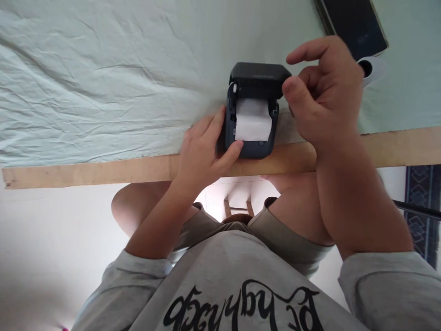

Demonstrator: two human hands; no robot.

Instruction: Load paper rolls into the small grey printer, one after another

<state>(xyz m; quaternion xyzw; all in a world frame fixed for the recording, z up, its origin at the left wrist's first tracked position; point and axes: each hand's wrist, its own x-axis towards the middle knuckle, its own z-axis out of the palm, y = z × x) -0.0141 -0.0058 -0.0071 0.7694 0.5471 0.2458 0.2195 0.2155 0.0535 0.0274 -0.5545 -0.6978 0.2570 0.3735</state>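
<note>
A small dark grey printer point(259, 148) sits near the front edge of the table, its lid point(259, 76) raised. A white paper roll point(253, 120) lies in its open bay. My left hand point(203, 151) grips the printer's left side, thumb on the front corner. My right hand point(322, 101) is at the lid's right corner, thumb against the lid's edge, fingers curled with the index finger raised.
A pale green wrinkled cloth point(103, 82) covers the table, whose wooden edge point(86, 172) runs across. A dark flat device point(354, 23) and a white roll with a dark hole point(370, 69) lie at the far right. My knees and a stool show below.
</note>
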